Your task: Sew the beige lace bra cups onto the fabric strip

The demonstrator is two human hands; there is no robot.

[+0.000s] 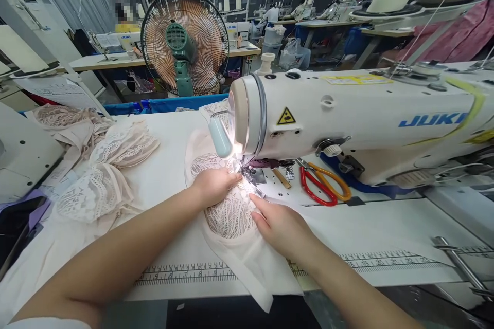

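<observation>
A pale pink lace bra (231,216) lies under the needle area of a white JUKI sewing machine (309,113), one band trailing over the table's front edge. My left hand (214,186) presses on the lace just left of the presser foot, fingers together and pinching the fabric. Just in front of the foot, my right hand (276,218) grips the bra's edge between thumb and forefinger. A small lamp (221,136) lights the stitching spot. The needle itself is hard to make out in the glare.
Two pairs of scissors, red-handled (314,185) and orange-handled (334,182), lie right of the needle plate. Several lace bras (96,190) are piled at the left. A printed ruler (185,273) runs along the front edge. Behind the table stands a large fan (185,41).
</observation>
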